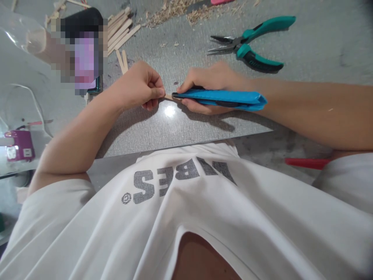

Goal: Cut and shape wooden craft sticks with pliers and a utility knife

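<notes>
My left hand (pixel 148 86) is closed, pinching one end of a thin wooden craft stick (pixel 168 97) between thumb and fingers. My right hand (pixel 208 81) is wrapped round a blue utility knife (pixel 221 97) with a black tip and a black slider along its side. The tip lies against the stick, close to the left fingertips; the blade itself cannot be made out. Under the tip, the right fingers come near the stick's other end, which is partly hidden. Both hands are just above the grey table (pixel 140 132), near its front edge.
Green-handled long-nose pliers (pixel 243 44) lie beyond my right hand. Several craft sticks (pixel 121 31) and wood shavings (pixel 175 11) are spread at the back. A partly blurred phone (pixel 86 58) stands at the left, near a purple power adapter (pixel 21 146). A red strip (pixel 305 162) shows at lower right.
</notes>
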`<state>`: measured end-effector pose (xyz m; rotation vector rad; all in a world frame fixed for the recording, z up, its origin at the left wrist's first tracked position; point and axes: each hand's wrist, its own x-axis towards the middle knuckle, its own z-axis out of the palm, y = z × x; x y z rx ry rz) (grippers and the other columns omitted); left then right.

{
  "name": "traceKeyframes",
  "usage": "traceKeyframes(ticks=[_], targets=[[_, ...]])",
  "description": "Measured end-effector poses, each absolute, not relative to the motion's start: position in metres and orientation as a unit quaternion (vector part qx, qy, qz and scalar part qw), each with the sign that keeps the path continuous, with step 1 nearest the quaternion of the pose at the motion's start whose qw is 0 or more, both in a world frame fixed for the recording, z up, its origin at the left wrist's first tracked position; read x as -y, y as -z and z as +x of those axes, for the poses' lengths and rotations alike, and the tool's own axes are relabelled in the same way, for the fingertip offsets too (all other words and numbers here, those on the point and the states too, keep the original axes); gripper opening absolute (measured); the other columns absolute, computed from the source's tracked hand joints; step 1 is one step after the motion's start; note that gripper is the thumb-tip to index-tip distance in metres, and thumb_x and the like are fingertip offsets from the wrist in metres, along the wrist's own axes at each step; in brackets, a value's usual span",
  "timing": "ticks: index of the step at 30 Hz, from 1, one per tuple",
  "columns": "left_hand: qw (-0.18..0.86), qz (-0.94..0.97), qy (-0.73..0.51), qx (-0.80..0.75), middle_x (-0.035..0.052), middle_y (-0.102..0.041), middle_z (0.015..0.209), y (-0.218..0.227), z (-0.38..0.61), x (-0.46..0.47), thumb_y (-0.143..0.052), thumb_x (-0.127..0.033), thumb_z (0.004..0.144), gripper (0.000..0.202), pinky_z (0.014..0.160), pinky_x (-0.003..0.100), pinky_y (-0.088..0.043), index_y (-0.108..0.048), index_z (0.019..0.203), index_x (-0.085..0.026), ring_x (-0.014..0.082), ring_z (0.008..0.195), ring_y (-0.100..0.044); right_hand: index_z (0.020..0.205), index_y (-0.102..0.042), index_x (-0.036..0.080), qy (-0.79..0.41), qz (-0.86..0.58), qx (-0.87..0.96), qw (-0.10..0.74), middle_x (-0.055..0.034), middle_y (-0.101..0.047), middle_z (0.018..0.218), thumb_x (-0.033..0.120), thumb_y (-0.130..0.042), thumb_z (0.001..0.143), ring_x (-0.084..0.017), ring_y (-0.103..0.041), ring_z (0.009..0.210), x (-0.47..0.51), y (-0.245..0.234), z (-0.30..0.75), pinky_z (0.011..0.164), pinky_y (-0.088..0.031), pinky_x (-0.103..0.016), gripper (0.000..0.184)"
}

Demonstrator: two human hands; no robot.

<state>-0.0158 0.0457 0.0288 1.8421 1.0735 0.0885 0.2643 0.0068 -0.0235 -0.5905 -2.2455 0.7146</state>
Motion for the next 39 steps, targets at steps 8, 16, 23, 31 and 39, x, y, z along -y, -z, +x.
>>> traceKeyframes(ticks=[8, 16, 23, 31, 39], targets=[[0.51, 0.744, -0.051, -0.43, 0.0009, -0.069, 0.059, -0.027, -0.019, -0.045, -0.096, -0.046, 0.096, 0.037, 0.065, 0.041, -0.058, -0.072, 0.08, -0.023, 0.015, 0.057, -0.059, 0.116, -0.083, 0.032, -0.227, -0.282, 0.852, 0.377, 0.0011, -0.084, 0.088, 0.065, -0.08, 0.097, -0.016, -0.075, 0.071, -0.013, 0.026, 0.272, 0.073, -0.06, -0.033, 0.039], [0.515, 0.711, -0.1, -0.469, -0.0017, -0.072, 0.062, -0.036, -0.012, -0.027, -0.074, -0.036, 0.112, 0.027, 0.052, 0.028, -0.048, -0.062, 0.091, -0.024, 0.0152, 0.05, -0.066, 0.137, -0.073, 0.025, -0.08, -0.252, 0.89, 0.371, -0.0011, -0.086, 0.104, 0.052, -0.066, 0.113, -0.021, -0.084, 0.088, -0.003, 0.008, 0.271, 0.072, -0.053, -0.03, 0.037], [0.509, 0.696, -0.13, -0.489, -0.008, -0.066, 0.052, -0.038, -0.003, -0.018, -0.049, -0.011, 0.117, 0.029, 0.041, 0.021, -0.038, -0.052, 0.092, -0.025, 0.0104, 0.038, -0.059, 0.122, -0.075, 0.029, -0.108, -0.306, 0.845, 0.426, -0.0023, -0.081, 0.093, 0.062, -0.069, 0.11, -0.02, -0.074, 0.075, -0.003, 0.003, 0.271, 0.07, -0.052, -0.037, 0.035], [0.497, 0.687, -0.307, -0.433, -0.0015, -0.077, 0.078, -0.017, 0.007, 0.01, -0.06, -0.031, 0.116, 0.022, 0.065, 0.028, -0.059, -0.051, 0.096, -0.027, 0.0145, 0.066, -0.074, 0.094, -0.079, 0.031, -0.145, -0.341, 0.816, 0.443, -0.0099, -0.076, 0.109, 0.072, -0.056, 0.11, -0.03, -0.073, 0.106, 0.01, -0.012, 0.26, 0.098, -0.06, -0.052, 0.049], [0.495, 0.735, -0.307, -0.346, 0.0038, -0.076, 0.08, -0.009, 0.012, 0.026, -0.074, -0.053, 0.109, 0.036, 0.067, 0.032, -0.056, -0.062, 0.091, -0.024, 0.0162, 0.07, -0.069, 0.085, -0.068, 0.03, -0.228, -0.305, 0.813, 0.441, -0.0051, -0.081, 0.098, 0.062, -0.064, 0.109, -0.026, -0.074, 0.093, 0.01, -0.01, 0.246, 0.095, -0.058, -0.049, 0.04]])
